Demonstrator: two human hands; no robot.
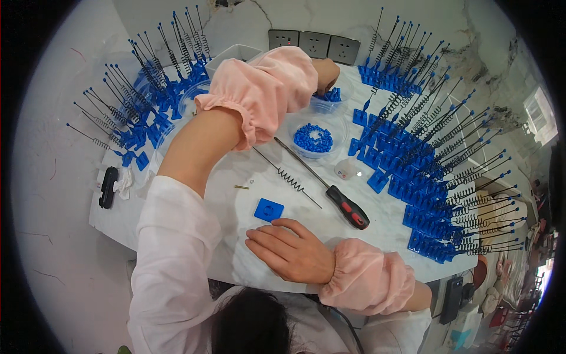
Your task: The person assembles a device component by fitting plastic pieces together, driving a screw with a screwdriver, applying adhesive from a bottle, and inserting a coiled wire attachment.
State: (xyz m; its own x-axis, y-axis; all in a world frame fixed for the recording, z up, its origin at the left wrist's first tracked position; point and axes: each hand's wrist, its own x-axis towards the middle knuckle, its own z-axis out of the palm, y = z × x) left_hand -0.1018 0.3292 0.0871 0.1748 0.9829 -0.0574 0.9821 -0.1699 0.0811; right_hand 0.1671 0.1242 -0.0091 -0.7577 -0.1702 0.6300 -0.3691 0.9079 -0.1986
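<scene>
the white table (377,227) carries rows of blue bases with black spring rods (439,159) on both sides. the left hand (326,72) reaches into a clear tub of blue parts (330,100) at the far edge; its grip cannot be told. the right hand (292,251) lies flat and open, holding nothing, just below a blue square plate (269,209). a red-handled screwdriver (348,206) lies near a loose spring rod (289,177).

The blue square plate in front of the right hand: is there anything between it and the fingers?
Nothing visible lies between them. The right hand rests flat on the white table, fingertips just short of the blue square plate. The screwdriver and loose spring rod lie beyond the plate.
</scene>
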